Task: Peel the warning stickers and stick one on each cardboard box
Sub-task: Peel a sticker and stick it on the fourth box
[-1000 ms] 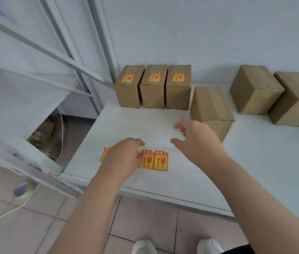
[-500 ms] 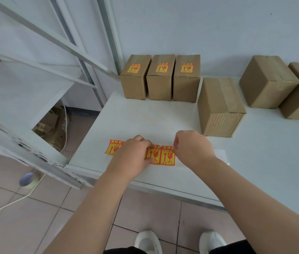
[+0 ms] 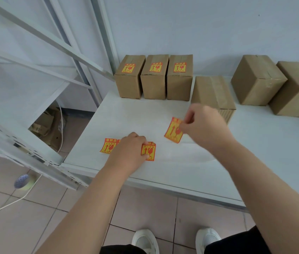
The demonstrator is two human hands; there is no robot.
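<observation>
Right hand [image 3: 204, 125] fingertips pinch one peeled orange-and-yellow warning sticker [image 3: 174, 130] above open white tabletop [image 3: 254, 143]; left hand [image 3: 129, 149], fingers curled, pins the sticker strip [image 3: 147, 151] near the front edge. Three labelled brown cardboard boxes [image 3: 155, 76], three bare [image 3: 212, 92].

Your left hand [image 3: 128, 149] and right hand [image 3: 204, 123]: both bare, no gloves, rings, watch or wristbands in sight. Your forearms [image 3: 90, 204]: bare along their whole visible length, no sleeve edge in view. Your trousers or shorts [image 3: 236, 243]: dark, near black, seen only at the bottom edge. Your shoes [image 3: 146, 241]: white, rounded toes, one pair.
</observation>
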